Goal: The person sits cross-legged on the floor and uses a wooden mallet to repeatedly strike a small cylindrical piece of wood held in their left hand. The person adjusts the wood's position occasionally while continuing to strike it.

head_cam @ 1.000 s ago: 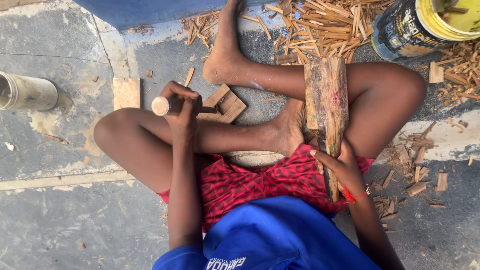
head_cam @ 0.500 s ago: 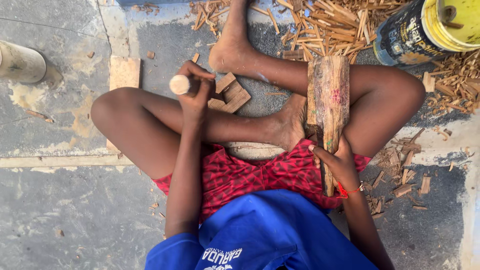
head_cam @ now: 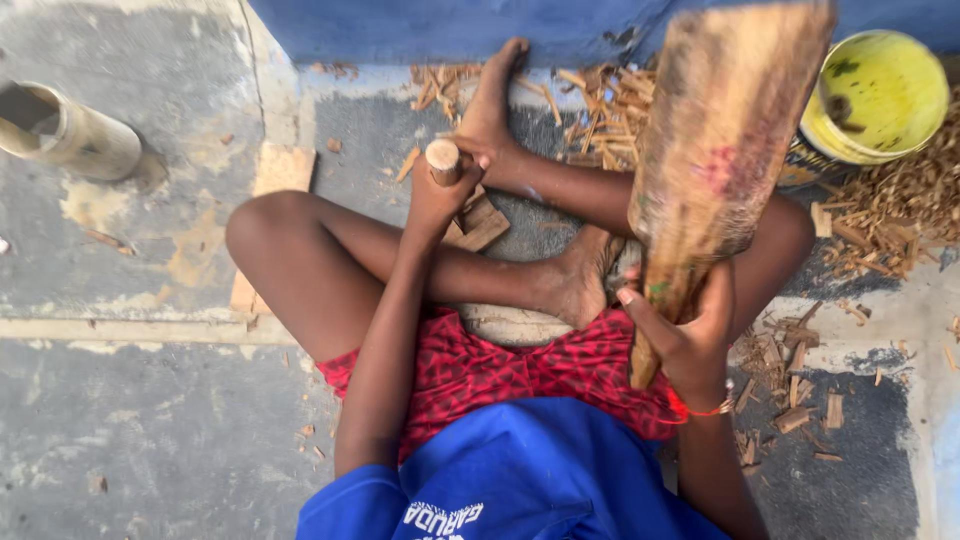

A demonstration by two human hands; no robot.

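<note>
I sit cross-legged on a concrete floor. My left hand (head_cam: 440, 195) is closed round a short round wooden peg (head_cam: 442, 158), held upright over a small wooden block (head_cam: 482, 222) that lies on the floor by my foot. My right hand (head_cam: 688, 325) grips the narrow handle end of a large rough wooden mallet (head_cam: 720, 150), which is raised up toward the camera and blurred. The mallet's broad head stands above my right knee and hides part of the floor behind it.
A yellow plastic bucket (head_cam: 880, 95) stands at the top right, beside heaps of wood chips (head_cam: 900, 215). More chips (head_cam: 600, 110) lie by my outstretched foot. A bamboo tube (head_cam: 60, 130) lies at the left, a flat wooden board (head_cam: 283, 167) near my left knee. A blue wall (head_cam: 420, 25) runs along the top.
My right hand has swung the mallet up from resting on my leg to high in front of the camera. My left hand keeps the peg upright over the block.
</note>
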